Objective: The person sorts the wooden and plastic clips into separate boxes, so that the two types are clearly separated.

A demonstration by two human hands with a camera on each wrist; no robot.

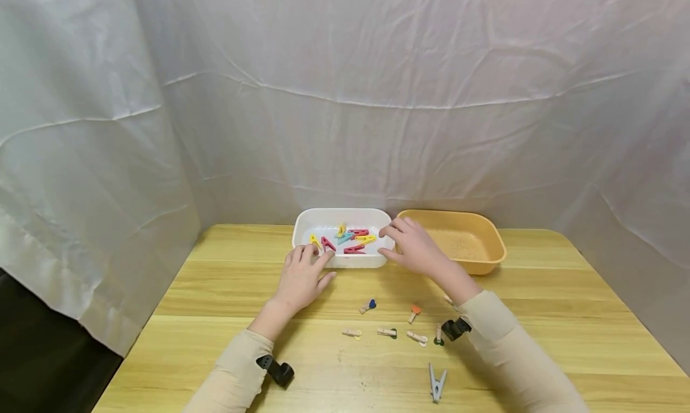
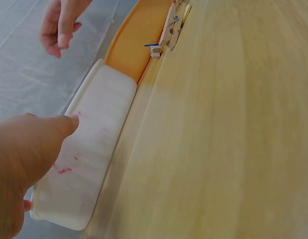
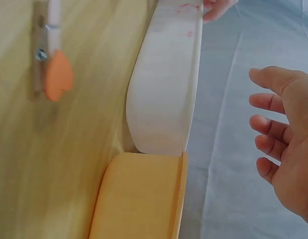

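While the left hand (image 1: 302, 278) rests on the wooden table (image 1: 226, 293) with its fingers straight, its fingertips (image 2: 69, 122) touch the near wall of the white plastic tray (image 1: 307, 221) and hold nothing. Inside this tray lie several coloured clothespins (image 1: 347, 239) — yellow, red and light blue ones, lying loosely together. The right hand (image 1: 412, 245) hovers at the right end of the white tray, just above its rim, with the fingers spread and slightly bent; the right wrist view shows the palm without any object in it. Just beside the white tray, on its right and touching it, stands the orange plastic tray (image 1: 485, 230). On the table in front of both trays lie small wooden clips — one with a blue heart (image 1: 368, 306), one with an orange heart (image 1: 414, 312) — and nearer to the person a grey clothespin (image 1: 437, 383).
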